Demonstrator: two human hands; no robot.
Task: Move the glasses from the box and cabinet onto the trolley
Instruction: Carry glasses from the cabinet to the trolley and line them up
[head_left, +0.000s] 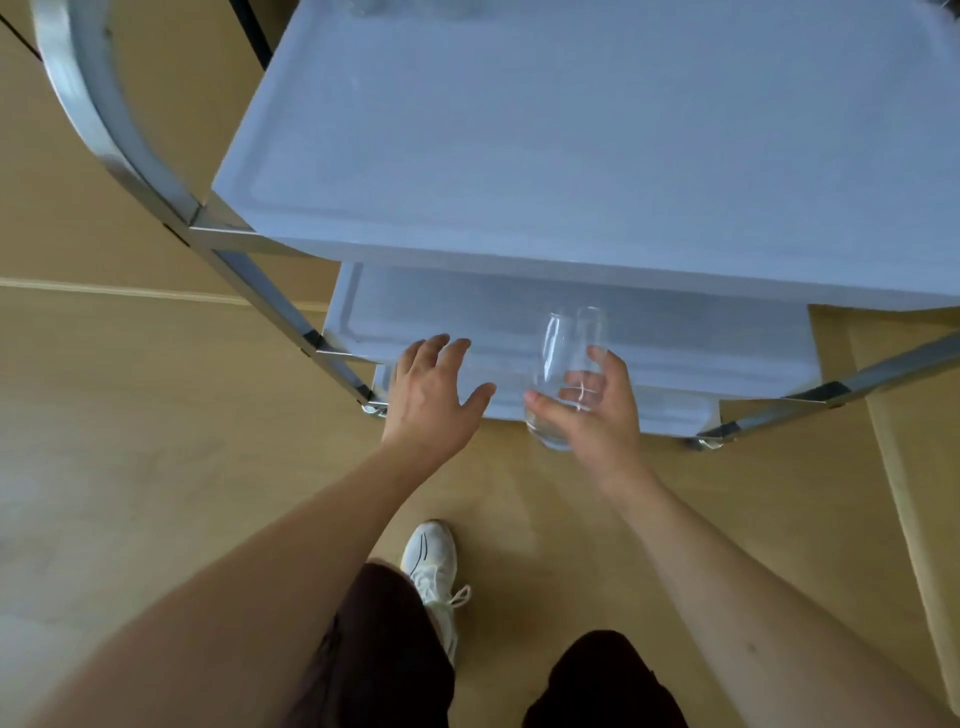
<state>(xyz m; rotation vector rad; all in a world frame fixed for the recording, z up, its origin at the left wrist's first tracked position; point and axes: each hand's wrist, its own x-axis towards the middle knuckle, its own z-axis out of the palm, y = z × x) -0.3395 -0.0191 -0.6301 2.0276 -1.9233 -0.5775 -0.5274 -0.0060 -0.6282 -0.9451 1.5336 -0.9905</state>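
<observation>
right hand (597, 410) holding clear glass (563, 374) by trolley (519, 218) lower shelf (675, 338); left hand (431, 395) spread wide, fingers straight, holding nothing

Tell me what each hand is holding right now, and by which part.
The right hand grips a clear drinking glass around its lower body near the base, rim pointing toward the trolley. The left hand holds nothing, fingers spread.
</observation>
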